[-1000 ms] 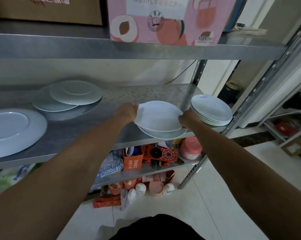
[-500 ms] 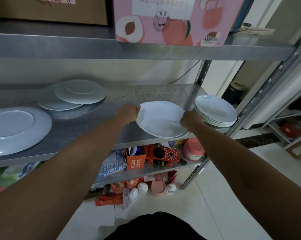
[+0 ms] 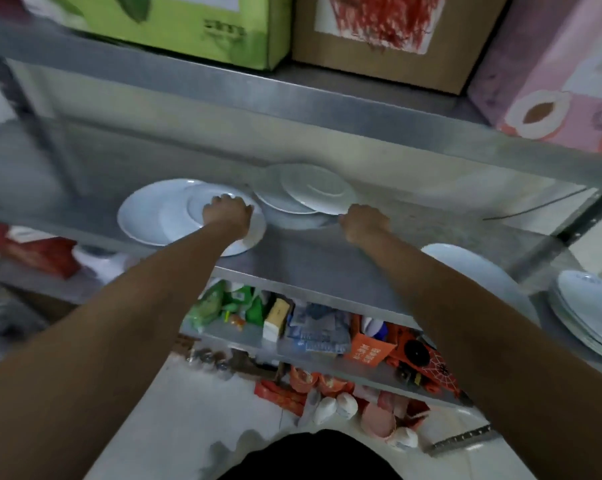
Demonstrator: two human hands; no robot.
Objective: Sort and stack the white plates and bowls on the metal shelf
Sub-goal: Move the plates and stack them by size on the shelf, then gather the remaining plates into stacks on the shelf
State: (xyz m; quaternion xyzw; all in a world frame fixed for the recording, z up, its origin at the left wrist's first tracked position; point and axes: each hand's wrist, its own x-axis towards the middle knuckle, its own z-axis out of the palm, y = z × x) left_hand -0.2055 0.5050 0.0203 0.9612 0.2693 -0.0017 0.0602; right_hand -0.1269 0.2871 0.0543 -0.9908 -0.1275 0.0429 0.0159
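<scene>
On the metal shelf (image 3: 299, 258), two large white plates overlap at the left (image 3: 143, 213). My left hand (image 3: 228, 214) lies on the upper one with its fingers curled over it. A pile of smaller white plates (image 3: 313, 190) sits at the back middle, and my right hand (image 3: 363, 221) holds its front rim with curled fingers. Behind my right forearm lies another white plate pile (image 3: 465, 268). A stack of white plates (image 3: 590, 306) stands at the far right. The picture is blurred by motion.
Green (image 3: 174, 26), brown (image 3: 396, 32) and pink (image 3: 552, 81) boxes stand on the shelf above, close over the plates. A lower shelf (image 3: 292, 355) holds packets and an orange container. Small jars lie on the white floor (image 3: 174, 427) below.
Both hands let go of the plates they held at the right front and moved left and back. The left hand now lies on the large plates, the right at the middle pile. View swung left.
</scene>
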